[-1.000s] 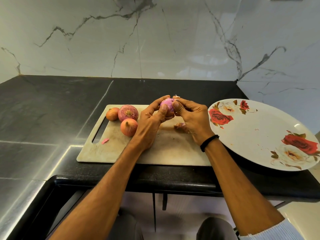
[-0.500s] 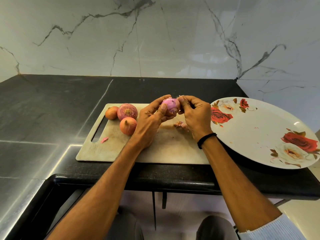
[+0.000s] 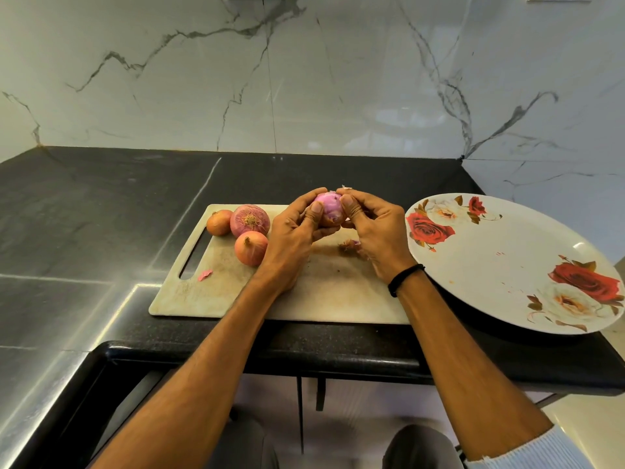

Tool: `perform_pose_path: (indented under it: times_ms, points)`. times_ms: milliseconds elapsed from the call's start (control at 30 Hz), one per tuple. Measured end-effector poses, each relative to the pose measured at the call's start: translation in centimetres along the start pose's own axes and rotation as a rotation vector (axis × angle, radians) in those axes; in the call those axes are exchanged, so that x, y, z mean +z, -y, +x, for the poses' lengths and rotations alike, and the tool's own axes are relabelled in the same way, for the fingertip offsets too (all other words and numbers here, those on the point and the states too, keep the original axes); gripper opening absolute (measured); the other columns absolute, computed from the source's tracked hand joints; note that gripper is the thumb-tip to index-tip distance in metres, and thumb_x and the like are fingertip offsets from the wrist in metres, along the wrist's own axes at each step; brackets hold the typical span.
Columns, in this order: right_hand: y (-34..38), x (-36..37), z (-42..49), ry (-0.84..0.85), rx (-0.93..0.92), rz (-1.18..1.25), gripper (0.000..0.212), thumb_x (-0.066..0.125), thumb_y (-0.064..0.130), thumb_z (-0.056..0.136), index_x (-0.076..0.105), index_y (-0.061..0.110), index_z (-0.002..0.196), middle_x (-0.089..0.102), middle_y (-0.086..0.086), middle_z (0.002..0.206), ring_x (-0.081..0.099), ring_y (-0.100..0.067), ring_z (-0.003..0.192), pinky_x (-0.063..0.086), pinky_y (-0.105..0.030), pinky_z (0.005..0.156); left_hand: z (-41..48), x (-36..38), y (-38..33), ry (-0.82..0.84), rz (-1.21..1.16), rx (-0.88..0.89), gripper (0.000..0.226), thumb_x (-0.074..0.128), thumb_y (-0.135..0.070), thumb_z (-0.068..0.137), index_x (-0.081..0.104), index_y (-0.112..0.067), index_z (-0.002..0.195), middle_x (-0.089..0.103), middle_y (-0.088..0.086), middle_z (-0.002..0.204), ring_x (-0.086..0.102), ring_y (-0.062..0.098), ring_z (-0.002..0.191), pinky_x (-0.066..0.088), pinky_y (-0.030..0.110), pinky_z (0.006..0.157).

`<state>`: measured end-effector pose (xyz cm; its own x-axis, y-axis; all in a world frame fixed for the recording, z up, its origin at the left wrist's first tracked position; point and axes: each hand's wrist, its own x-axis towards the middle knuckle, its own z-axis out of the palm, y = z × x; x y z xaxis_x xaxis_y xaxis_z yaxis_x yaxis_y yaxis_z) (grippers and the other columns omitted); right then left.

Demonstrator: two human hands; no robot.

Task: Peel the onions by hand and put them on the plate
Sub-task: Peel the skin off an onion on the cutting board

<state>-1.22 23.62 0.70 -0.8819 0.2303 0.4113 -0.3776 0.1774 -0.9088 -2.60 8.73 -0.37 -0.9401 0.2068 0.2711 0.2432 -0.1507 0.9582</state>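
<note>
Left hand (image 3: pixel 297 228): raised, thumb and fingers curled round the onion (image 3: pixel 329 206) | Right hand (image 3: pixel 375 231): raised, fingertips pinching the same onion from the opposite side | Left forearm (image 3: pixel 209 350), right forearm (image 3: pixel 456 350): bare, extended forward, converging toward the hands

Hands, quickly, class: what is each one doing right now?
Left hand: fingers curled round the pink onion.
Right hand: fingers pinching the same onion.

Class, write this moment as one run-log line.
step: peeling | left hand: holds onion | right hand: pinches onion | board: three unpeeled onions | plate: no onions
</note>
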Motion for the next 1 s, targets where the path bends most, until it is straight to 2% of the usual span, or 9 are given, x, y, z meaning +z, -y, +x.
perform_pose_path:
  times_ms: [100, 300, 467, 567, 700, 800, 867, 933, 1000]
  points:
    - [-0.4, 0.0, 0.1, -0.026, -0.003, -0.047, 0.030, 0.066, 0.023, 0.093, 0.069, 0.011, 0.120, 0.071, -0.003, 0.113, 0.069, -0.019, 0.103, 0.061, -0.028, 0.071, 0.0, 0.0, 0.0, -0.004, 0.000, -0.004, 0.039, 0.050, -0.024, 0.103, 0.054, -0.011, 0.139, 0.059, 0.013, 0.134, 0.065, 0.030, 0.117, 0.054, 0.052, 0.098]
    - [-1.0, -0.1, 0.6, -0.170, -0.025, -0.119, 0.026, 0.070, 0.024, 0.090, 0.074, 0.012, 0.112, 0.074, -0.002, 0.104, 0.071, -0.019, 0.095, 0.062, -0.043, 0.070, -0.2, 0.3, -0.2, -0.009, 0.078, 0.038, 0.038, 0.054, -0.024, 0.102, 0.055, -0.008, 0.137, 0.064, 0.012, 0.126, 0.068, 0.028, 0.110, 0.057, 0.047, 0.093]
    - [-0.5, -0.2, 0.4, -0.218, -0.030, -0.156, 0.020, 0.067, 0.018, 0.093, 0.073, 0.007, 0.109, 0.073, 0.000, 0.091, 0.072, -0.013, 0.079, 0.062, -0.031, 0.069, -0.2, 0.2, -0.2, -0.024, 0.031, 0.022, 0.042, 0.051, -0.030, 0.102, 0.054, -0.005, 0.135, 0.064, 0.018, 0.124, 0.069, 0.030, 0.108, 0.056, 0.048, 0.095]
    - [-0.8, -0.5, 0.5, -0.248, 0.010, -0.184, 0.016, 0.064, 0.021, 0.095, 0.073, 0.010, 0.102, 0.072, 0.001, 0.084, 0.070, -0.012, 0.069, 0.062, -0.033, 0.065, -0.3, 0.4, -0.5, -0.036, 0.002, 0.005, 0.048, 0.049, -0.035, 0.099, 0.051, -0.005, 0.137, 0.064, 0.018, 0.125, 0.070, 0.029, 0.108, 0.055, 0.048, 0.097]
    - [-1.1, -0.8, 0.7, -0.342, 0.024, -0.293, 0.014, 0.062, 0.024, 0.096, 0.071, 0.012, 0.097, 0.068, 0.004, 0.087, 0.068, -0.017, 0.080, 0.061, -0.038, 0.070, -0.1, 0.4, -0.4, -0.051, -0.028, -0.019, 0.042, 0.043, -0.029, 0.104, 0.049, -0.006, 0.138, 0.065, 0.015, 0.123, 0.071, 0.028, 0.106, 0.056, 0.045, 0.095]
    - [-0.9, -1.2, 0.6, -0.395, 0.038, -0.373, 0.015, 0.060, 0.021, 0.098, 0.069, 0.008, 0.096, 0.068, -0.001, 0.091, 0.061, -0.011, 0.081, 0.053, -0.020, 0.067, 0.0, 0.3, -0.3, -0.066, -0.045, -0.027, 0.038, 0.039, -0.027, 0.107, 0.048, -0.006, 0.138, 0.063, 0.015, 0.124, 0.071, 0.029, 0.105, 0.058, 0.042, 0.093]
    - [-1.0, -1.2, 0.5, -0.374, -0.011, -0.424, 0.010, 0.062, 0.013, 0.096, 0.070, 0.008, 0.100, 0.069, -0.001, 0.096, 0.060, -0.010, 0.085, 0.054, -0.020, 0.072, 0.1, 0.2, -0.2, -0.068, -0.056, -0.030, 0.037, 0.037, -0.027, 0.108, 0.048, -0.007, 0.138, 0.061, 0.015, 0.124, 0.070, 0.031, 0.105, 0.058, 0.041, 0.092]
    - [-1.2, -1.0, 0.4, -0.314, -0.070, -0.455, 0.019, 0.063, 0.005, 0.092, 0.071, 0.012, 0.109, 0.070, -0.002, 0.103, 0.063, -0.013, 0.093, 0.054, -0.023, 0.078, 0.1, 0.2, -0.1, -0.069, -0.067, -0.033, 0.036, 0.036, -0.027, 0.109, 0.049, -0.008, 0.137, 0.059, 0.018, 0.127, 0.070, 0.032, 0.105, 0.058, 0.042, 0.093]
    - [-1.3, -0.8, 0.3, -0.247, -0.079, -0.412, 0.026, 0.063, 0.003, 0.091, 0.071, 0.014, 0.114, 0.071, -0.003, 0.109, 0.064, -0.012, 0.097, 0.052, -0.017, 0.079, 0.2, 0.2, -0.1, -0.073, -0.074, -0.041, 0.036, 0.035, -0.026, 0.109, 0.048, -0.007, 0.136, 0.057, 0.019, 0.130, 0.069, 0.034, 0.106, 0.058, 0.042, 0.093]
